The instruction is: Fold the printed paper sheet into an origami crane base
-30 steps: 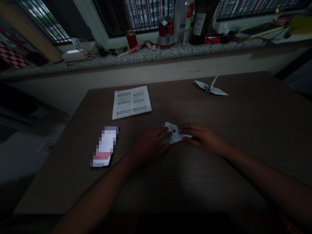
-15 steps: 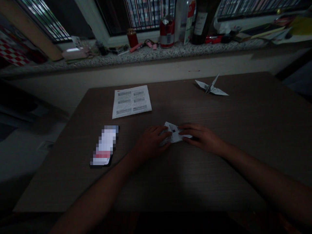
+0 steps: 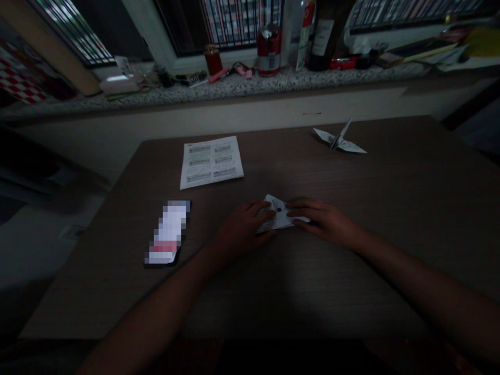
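A small folded piece of printed white paper (image 3: 279, 221) lies on the wooden table in front of me, a dark square mark near its middle. My left hand (image 3: 244, 224) rests on its left part, fingers stretched over the top and the thumb along the table just below the near edge. From the other side my right hand (image 3: 322, 219) lays its spread fingers across the right part. Both hands are open and touch the paper from above. The fingers hide its left and right portions, so its full outline cannot be made out.
Farther back lie a printed sheet (image 3: 212, 162) on the left and a folded paper crane (image 3: 339, 141) on the right. A phone (image 3: 167, 232) with a blurred screen is left of my left hand. Bottles, a red can (image 3: 269, 51) and small items crowd the granite windowsill (image 3: 230, 89).
My left thumb has come slightly away from the paper's near edge, and more of the printed surface shows there. My right hand stays almost still.
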`<state>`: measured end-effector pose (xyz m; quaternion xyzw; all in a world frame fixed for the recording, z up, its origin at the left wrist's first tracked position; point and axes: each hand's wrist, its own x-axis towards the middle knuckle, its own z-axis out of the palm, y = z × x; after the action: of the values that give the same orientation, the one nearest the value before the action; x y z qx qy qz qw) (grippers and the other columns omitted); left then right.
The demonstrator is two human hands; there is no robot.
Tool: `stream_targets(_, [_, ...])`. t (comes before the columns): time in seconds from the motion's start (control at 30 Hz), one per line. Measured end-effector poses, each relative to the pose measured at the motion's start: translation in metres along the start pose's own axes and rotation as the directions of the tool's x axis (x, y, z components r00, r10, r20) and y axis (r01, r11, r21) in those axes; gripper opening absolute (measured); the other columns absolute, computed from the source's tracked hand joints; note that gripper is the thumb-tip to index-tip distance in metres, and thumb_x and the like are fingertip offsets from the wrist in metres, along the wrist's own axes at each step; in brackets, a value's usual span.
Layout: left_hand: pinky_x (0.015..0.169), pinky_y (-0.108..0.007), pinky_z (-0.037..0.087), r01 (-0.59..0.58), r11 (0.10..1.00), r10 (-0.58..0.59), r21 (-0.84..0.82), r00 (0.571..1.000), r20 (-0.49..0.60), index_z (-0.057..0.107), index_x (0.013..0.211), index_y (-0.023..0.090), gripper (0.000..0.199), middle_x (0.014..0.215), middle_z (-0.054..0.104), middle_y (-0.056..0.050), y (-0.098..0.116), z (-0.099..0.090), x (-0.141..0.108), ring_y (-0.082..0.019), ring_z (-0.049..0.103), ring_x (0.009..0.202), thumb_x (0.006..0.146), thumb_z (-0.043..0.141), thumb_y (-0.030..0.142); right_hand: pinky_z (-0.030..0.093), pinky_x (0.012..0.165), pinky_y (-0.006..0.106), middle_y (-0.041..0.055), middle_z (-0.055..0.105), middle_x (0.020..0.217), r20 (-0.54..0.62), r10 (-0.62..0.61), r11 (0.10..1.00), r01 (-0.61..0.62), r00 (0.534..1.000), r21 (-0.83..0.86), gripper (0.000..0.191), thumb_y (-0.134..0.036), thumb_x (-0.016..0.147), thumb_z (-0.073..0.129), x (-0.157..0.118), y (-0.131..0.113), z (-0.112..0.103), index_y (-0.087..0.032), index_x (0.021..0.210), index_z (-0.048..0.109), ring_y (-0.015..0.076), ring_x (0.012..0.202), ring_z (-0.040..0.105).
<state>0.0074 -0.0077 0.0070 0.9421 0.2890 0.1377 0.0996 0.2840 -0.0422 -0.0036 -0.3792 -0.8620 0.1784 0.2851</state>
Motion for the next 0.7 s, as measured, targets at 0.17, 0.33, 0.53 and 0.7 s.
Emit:
stream_targets(0.17, [0.104,-0.047,0.053,-0.004,1.000,0.005,0.031,1.000,-0.025,0.066,0.127,0.020,0.031,0.140,0.062,-0.012,0.0006,0.0014,0.0012,-0.030,0.060,0.126,0.102,0.060,0.037,0.058,0.102,0.045,0.0107,0.071,0.129,-0.028,0.002,1.000,-0.002,1.000,-0.003,0.023,-0.025,0.101,0.060,-0.0003,-0.0017,-0.0005,-0.025,0.120,0.072,0.0255,0.121,0.068])
stream_targets(0.33, [0.104,-0.046,0.053,-0.005,1.000,0.005,-0.006,0.999,-0.032,0.068,0.125,0.020,0.029,0.139,0.062,-0.012,0.0007,0.0004,0.0012,-0.029,0.060,0.126,0.104,0.056,0.036,0.058,0.101,0.044,0.0113,0.071,0.128,-0.022,0.002,1.000,-0.002,1.000,-0.002,0.022,-0.024,0.101,0.060,-0.0006,-0.0019,-0.0014,-0.023,0.120,0.072,0.0247,0.120,0.068])
stream_targets(0.53, [0.104,-0.045,0.053,0.009,0.999,-0.011,-0.050,0.999,-0.045,0.067,0.126,0.022,0.027,0.138,0.062,-0.010,0.0002,-0.0003,0.0009,-0.027,0.060,0.126,0.103,0.058,0.034,0.057,0.103,0.047,0.0106,0.071,0.129,-0.021,0.021,1.000,-0.020,1.000,0.014,0.023,-0.027,0.101,0.060,-0.0001,-0.0033,-0.0007,-0.025,0.121,0.071,0.0256,0.122,0.067])
stream_targets(0.7, [0.103,-0.045,0.053,0.006,0.999,-0.008,-0.049,0.999,-0.041,0.067,0.125,0.023,0.026,0.138,0.063,-0.010,-0.0016,0.0004,0.0010,-0.027,0.061,0.125,0.102,0.059,0.031,0.057,0.104,0.048,0.0105,0.069,0.132,-0.019,0.032,0.999,-0.032,0.999,0.019,0.025,-0.028,0.101,0.060,-0.0003,-0.0029,0.0012,-0.027,0.124,0.070,0.0265,0.125,0.065])
